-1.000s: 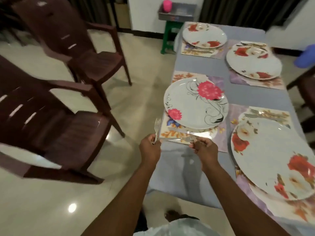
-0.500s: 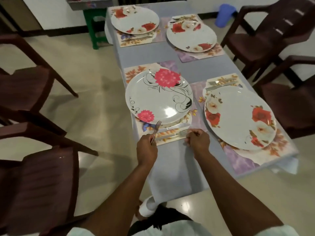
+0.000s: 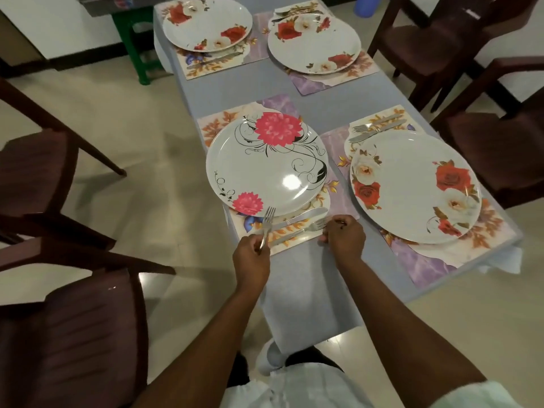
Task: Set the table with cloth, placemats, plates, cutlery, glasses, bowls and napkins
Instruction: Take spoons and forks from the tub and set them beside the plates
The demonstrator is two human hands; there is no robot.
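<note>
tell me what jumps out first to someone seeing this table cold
The plate with the big pink flower stands out, on the near-left placemat, its pattern unlike the three red-rose plates. Just below it the left hand holds a fork upright, tines at the plate's rim, while the right hand rests at a second fork lying beside a knife. The grey cloth covers the table.

Left hand (image 3: 251,258): fingers curled, pinching a fork (image 3: 267,225) by its handle, tines toward 12 o'clock. Right hand (image 3: 344,237): knuckles up, fingers curled, at 3 o'clock of the left. Both forearms bare, extended forward.
</note>
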